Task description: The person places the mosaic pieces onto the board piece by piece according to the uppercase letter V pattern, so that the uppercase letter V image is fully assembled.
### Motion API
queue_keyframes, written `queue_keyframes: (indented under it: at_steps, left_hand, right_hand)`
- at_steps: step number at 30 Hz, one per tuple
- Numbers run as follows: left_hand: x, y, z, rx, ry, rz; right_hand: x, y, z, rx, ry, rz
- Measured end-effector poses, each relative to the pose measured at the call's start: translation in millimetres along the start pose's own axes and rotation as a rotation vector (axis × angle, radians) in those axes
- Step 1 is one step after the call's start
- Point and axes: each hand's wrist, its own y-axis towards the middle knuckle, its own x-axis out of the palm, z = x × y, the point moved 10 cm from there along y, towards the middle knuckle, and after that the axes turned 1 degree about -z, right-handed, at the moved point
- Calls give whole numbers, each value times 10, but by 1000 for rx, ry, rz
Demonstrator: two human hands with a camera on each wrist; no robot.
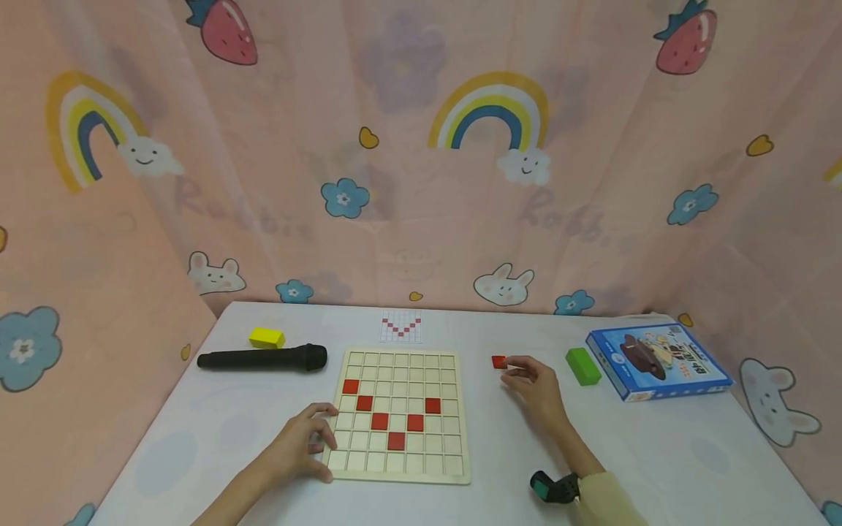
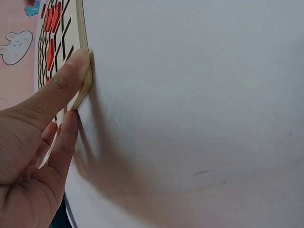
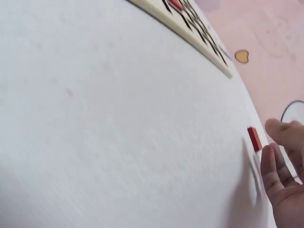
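A cream grid board [image 1: 465,431] lies on the table with several red square tiles [image 1: 396,441] set in its cells, forming a slanting V. At its near left corner my left hand [image 1: 304,443] holds the board, thumb on the edge and fingers along the left side, as the left wrist view [image 2: 42,142] of that hand confirms. One loose red tile [image 1: 498,361] is right of the board. My right hand [image 1: 536,387] has its thumb and fingertips [image 3: 269,154] beside this tile, parted from each other; whether they touch it is hard to tell.
A small paper with a red V pattern [image 1: 400,326] lies behind the board. To the left are a black microphone [image 1: 263,359] and a yellow block [image 1: 266,337]. A green block [image 1: 582,366] and a blue box [image 1: 658,361] lie on the right.
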Motion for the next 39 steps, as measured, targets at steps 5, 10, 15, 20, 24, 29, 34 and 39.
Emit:
queue_keyframes:
  at_steps: [5, 10, 15, 20, 24, 29, 34, 39]
  left_hand:
    - [-6, -16, -6, -9, -22, -12]
    - [-7, -35, 3, -1, -28, -22]
    - [-1, -37, 13, 8, -24, -18]
    - [11, -23, 1, 0, -41, -21]
    - [6, -26, -10, -7, -28, -19]
    - [-15, -44, -5, -5, 0, -10]
    - [-12, -34, -5, -4, 3, -8]
    - [-12, -30, -10, -1, 5, -10]
  right_hand:
    - [-42, 164, 50, -12, -105, -104]
    - [10, 267, 13, -86, -193, -188]
    - [1, 319, 12, -114, -219, -172]
    - [-50, 313, 80, -95, -204, -101]
    - [-35, 253, 132, -57, -88, -65]
    - [69, 157, 119, -40, 21, -81]
    - [131, 87, 78, -45, 25, -92]
    - [155, 23, 20, -44, 18, -95]
